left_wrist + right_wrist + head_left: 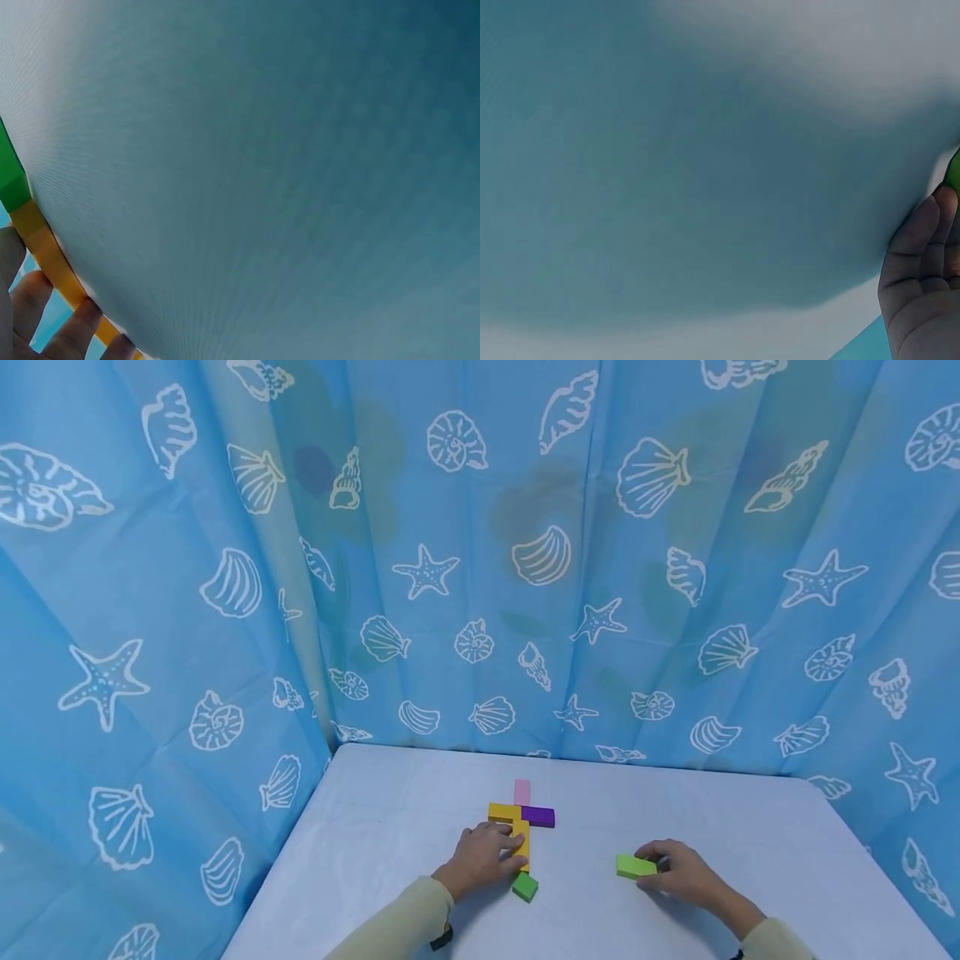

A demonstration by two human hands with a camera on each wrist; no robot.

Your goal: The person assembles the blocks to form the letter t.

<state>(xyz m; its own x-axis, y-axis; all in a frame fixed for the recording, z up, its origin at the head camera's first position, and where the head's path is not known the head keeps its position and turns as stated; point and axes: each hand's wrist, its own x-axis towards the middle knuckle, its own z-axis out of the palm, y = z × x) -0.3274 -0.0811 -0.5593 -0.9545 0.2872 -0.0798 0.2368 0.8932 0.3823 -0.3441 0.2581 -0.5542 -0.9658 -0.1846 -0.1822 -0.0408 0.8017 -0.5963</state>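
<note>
My left hand (483, 858) rests its fingers on the side and top of an upright-running yellow block (523, 845), hiding part of it. In the left wrist view several fingertips touch the long orange-yellow side (56, 262). A second yellow block (502, 812) lies crosswise at its far end, beside a purple block (538, 817). Beyond them is a pink block (522, 792), and at the near end sits a green block (525, 887), turned at an angle. Off to the right, my right hand (684, 875) pinches a light green block (633, 867) by its right end, between thumb and fingers.
A white-covered table (405, 785) holds the blocks. Behind it and along its left side hangs a blue curtain (465, 693) printed with white shells and starfish. The light green block is well apart from the row of blocks.
</note>
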